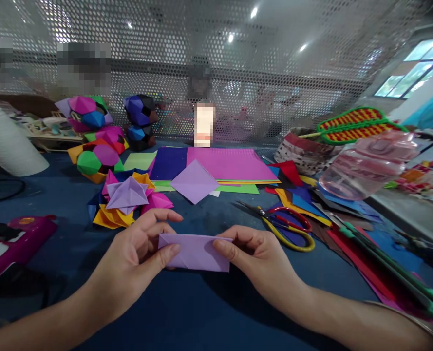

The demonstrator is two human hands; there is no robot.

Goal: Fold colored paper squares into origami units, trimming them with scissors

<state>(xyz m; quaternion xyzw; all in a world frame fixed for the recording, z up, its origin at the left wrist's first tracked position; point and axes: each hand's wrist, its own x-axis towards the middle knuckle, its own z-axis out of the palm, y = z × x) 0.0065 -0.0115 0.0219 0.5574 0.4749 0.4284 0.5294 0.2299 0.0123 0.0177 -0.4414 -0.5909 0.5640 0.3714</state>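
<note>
Between my two hands is a folded strip of lilac origami paper (197, 253), held level above the dark blue table. My left hand (136, 253) pinches its left end, thumb in front and the other fingers partly curled behind. The right end is pinched by my right hand (254, 248), with the thumb on the front face. Beyond the strip lies a flat lilac paper square (195, 181), turned cornerwise on the coloured paper. Just past my left hand sits a pile of folded paper pieces (128, 195) in lilac, yellow, pink and blue.
Open scissors (289, 226) lie beyond my right hand. Coloured sheets (234, 165) are stacked at the back. Finished paper balls (99, 158) stand back left near a white cone (13, 136). On the right are a pink plastic bottle (362, 168), paper scraps and a green-edged cutter (387, 263).
</note>
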